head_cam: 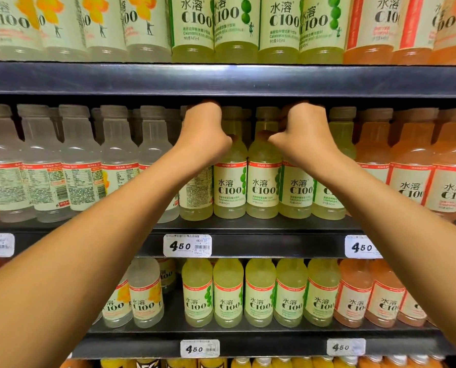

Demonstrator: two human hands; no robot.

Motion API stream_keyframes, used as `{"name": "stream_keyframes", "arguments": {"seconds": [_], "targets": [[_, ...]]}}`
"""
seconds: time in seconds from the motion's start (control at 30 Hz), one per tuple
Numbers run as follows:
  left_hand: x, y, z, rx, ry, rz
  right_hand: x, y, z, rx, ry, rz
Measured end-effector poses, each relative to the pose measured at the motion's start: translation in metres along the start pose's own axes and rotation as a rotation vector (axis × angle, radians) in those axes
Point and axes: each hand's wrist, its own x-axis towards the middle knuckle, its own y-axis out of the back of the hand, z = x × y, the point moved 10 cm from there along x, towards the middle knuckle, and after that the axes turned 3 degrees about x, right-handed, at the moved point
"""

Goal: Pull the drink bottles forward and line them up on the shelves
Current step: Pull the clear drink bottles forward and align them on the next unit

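Green-label C100 drink bottles (pixel 229 187) stand in a row at the front of the middle shelf (pixel 248 245). My left hand (pixel 204 128) is closed around the neck and cap of the leftmost green bottle (pixel 196 195), whose back label faces out. My right hand (pixel 305 131) is closed around the top of another green bottle (pixel 296 192) two places to the right. Two green bottles stand untouched between my hands. Both gripped caps are hidden under my fingers.
Clear lemon bottles (pixel 81 166) fill the middle shelf's left, orange bottles (pixel 410 171) its right. The upper shelf (pixel 221 78) sits just above my knuckles. The lower shelf (pixel 261 293) holds the same flavours, with price tags (pixel 187 245) on the shelf edges.
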Motion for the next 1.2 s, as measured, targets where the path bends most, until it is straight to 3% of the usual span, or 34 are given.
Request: {"name": "stream_keyframes", "arguments": {"seconds": [0.23,0.4,0.53,0.67,1.0,1.2], "targets": [[-0.015,0.016,0.006,0.049,-0.056,0.106,-0.013,0.014,-0.010,-0.049,0.072,0.083],[-0.052,0.063,-0.016,-0.125,-0.170,0.192,-0.041,0.029,-0.025,-0.071,0.193,0.232],[-0.063,0.095,-0.061,-0.082,-0.089,0.301,-0.053,-0.002,-0.060,0.137,0.236,0.086],[-0.045,0.095,-0.096,0.017,-0.040,0.245,-0.042,-0.029,-0.096,0.153,0.184,0.077],[-0.005,0.071,-0.105,-0.002,-0.150,0.080,-0.017,-0.059,-0.136,-0.220,0.011,0.261],[-0.003,0.079,-0.101,0.062,-0.209,0.131,-0.004,-0.062,-0.121,-0.090,-0.054,0.116]]}}
